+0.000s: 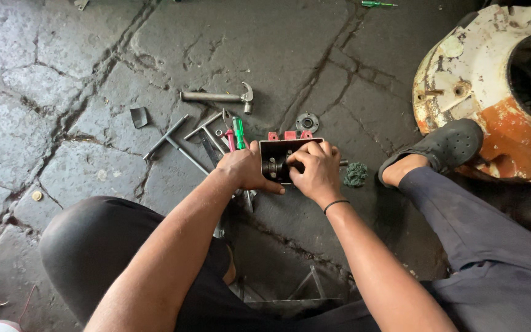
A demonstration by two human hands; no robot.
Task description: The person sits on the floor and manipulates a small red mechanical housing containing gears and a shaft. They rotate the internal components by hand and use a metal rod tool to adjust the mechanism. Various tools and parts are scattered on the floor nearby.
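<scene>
Open metal box (284, 150) on stone floor (62, 92), steadied by left hand (246, 171), grip closed on its side; right hand (316, 169) fingers pinching dark shaft (273, 166) inside. Hammer (219, 97) nearby.

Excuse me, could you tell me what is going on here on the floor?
A person sits on a cracked stone floor, working on a small open metal box with a shaft inside. The left hand steadies the box's side, while the right hand reaches into it, fingers on the shaft. A hammer, T-handle wrenches and a green-handled screwdriver lie just beyond, with a round flange nearby. A large rusty white wheel hub sits to the right.
</scene>
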